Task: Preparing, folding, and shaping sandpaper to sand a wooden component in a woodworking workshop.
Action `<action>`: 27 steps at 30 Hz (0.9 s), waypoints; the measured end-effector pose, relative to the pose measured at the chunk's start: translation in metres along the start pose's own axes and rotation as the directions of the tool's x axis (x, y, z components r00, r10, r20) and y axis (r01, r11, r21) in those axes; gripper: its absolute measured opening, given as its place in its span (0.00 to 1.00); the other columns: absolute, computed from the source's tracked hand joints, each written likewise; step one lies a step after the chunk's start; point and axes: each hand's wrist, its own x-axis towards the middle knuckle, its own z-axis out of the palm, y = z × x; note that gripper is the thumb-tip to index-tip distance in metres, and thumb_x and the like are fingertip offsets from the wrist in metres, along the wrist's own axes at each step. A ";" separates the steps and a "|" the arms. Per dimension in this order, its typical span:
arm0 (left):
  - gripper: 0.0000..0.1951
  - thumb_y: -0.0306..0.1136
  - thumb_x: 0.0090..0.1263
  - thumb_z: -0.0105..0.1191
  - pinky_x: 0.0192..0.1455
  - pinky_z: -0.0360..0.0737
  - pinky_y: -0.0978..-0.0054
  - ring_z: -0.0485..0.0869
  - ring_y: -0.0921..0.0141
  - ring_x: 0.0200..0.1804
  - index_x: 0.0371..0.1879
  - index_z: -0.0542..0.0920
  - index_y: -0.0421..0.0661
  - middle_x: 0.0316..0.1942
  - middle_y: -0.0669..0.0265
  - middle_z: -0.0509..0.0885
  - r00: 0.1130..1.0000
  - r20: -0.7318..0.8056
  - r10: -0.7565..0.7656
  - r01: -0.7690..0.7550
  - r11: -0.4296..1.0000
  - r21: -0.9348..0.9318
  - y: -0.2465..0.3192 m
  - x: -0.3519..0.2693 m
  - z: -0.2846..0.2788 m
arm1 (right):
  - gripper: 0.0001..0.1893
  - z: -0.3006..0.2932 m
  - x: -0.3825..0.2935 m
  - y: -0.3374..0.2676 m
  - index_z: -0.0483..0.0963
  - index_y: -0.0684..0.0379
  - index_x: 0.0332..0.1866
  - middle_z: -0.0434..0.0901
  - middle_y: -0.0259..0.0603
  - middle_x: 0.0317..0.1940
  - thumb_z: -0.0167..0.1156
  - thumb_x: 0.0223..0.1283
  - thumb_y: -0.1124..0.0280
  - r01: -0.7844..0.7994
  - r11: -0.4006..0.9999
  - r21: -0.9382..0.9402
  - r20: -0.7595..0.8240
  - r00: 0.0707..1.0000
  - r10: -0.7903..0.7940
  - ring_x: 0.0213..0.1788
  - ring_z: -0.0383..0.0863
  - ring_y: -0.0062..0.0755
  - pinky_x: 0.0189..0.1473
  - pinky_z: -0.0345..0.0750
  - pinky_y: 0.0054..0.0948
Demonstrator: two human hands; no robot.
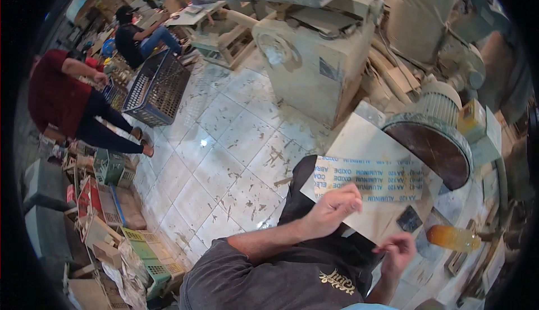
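Observation:
A sheet of aluminum oxide abrasive paper, its printed backing up and the print upside down, lies over a pale board beside a disc sander with a brown disc. My left hand is at the sheet's lower edge, fingers curled; whether it grips anything is unclear. Lower right, my right hand has bent fingers near the board's lower corner; its grip is unclear too. A small dark square piece lies on the board between the sheet and my right hand. A bottle of orange-yellow liquid lies to the right.
A large dusty machine cabinet stands ahead. Debris litters the tiled floor. At left are a dark plastic crate, a standing person and a seated person. Green crates and cartons are stacked lower left.

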 end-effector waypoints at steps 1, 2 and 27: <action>0.16 0.36 0.77 0.45 0.43 0.67 0.79 0.70 0.74 0.38 0.25 0.70 0.40 0.34 0.66 0.72 0.990 -0.115 0.081 -0.087 0.995 -0.042 0.004 0.005 -0.006 | 0.11 -0.023 -0.004 0.008 0.72 0.64 0.36 0.77 0.42 0.28 0.67 0.53 0.75 0.198 0.980 -0.023 -0.174 0.965 -0.199 0.31 0.80 0.26 0.35 0.81 0.24; 0.13 0.34 0.75 0.48 0.48 0.68 0.78 0.70 0.76 0.44 0.27 0.72 0.40 0.39 0.65 0.73 0.985 -0.152 0.079 -0.085 0.996 -0.038 0.010 0.004 -0.025 | 0.11 -0.054 -0.010 0.018 0.72 0.65 0.39 0.78 0.44 0.30 0.66 0.55 0.73 0.289 0.957 -0.014 -0.208 0.936 -0.285 0.33 0.80 0.29 0.38 0.81 0.25; 0.09 0.35 0.78 0.44 0.43 0.76 0.76 0.76 0.78 0.31 0.34 0.70 0.46 0.24 0.73 0.70 0.904 -0.422 -0.069 -0.138 0.886 -0.442 0.013 0.012 -0.085 | 0.10 -0.124 0.027 0.058 0.67 0.57 0.44 0.68 0.34 0.29 0.53 0.66 0.62 0.378 0.778 -0.502 -0.513 0.594 -0.620 0.28 0.64 0.25 0.28 0.63 0.26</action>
